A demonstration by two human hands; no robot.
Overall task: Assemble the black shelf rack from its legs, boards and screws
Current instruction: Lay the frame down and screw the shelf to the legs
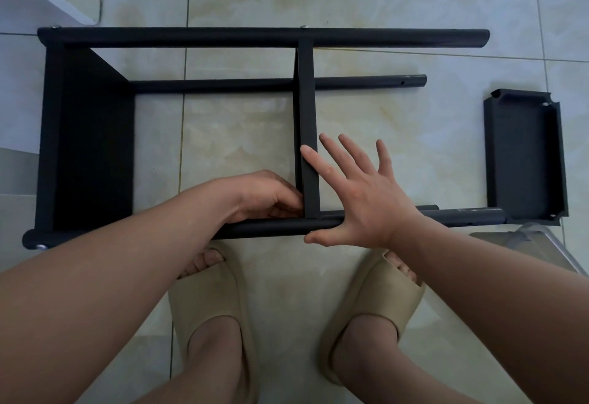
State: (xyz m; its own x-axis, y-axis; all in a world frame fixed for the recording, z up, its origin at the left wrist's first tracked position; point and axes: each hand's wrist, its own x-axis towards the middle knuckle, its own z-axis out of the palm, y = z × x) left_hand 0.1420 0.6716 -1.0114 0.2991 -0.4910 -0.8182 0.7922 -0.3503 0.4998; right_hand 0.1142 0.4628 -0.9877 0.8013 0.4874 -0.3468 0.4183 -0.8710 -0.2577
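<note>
Fixing the middle board to the near leg of a black rack lying on its side.
Left hand (271,196) curls closed against the middle board (308,148), contents hidden; right hand (360,193), fingers spread wide, presses the near leg (271,228). Likely next: a screw here, then the spare board (526,155) lying well to the right hand's right.

Pale glossy tiled floor (366,5) bearing a partly assembled black metal shelf rack (89,136) lying on its side. Right of the rack: a loose black rectangular shelf board (526,155). Near side of the rack: two beige foam slippers (220,301).
</note>
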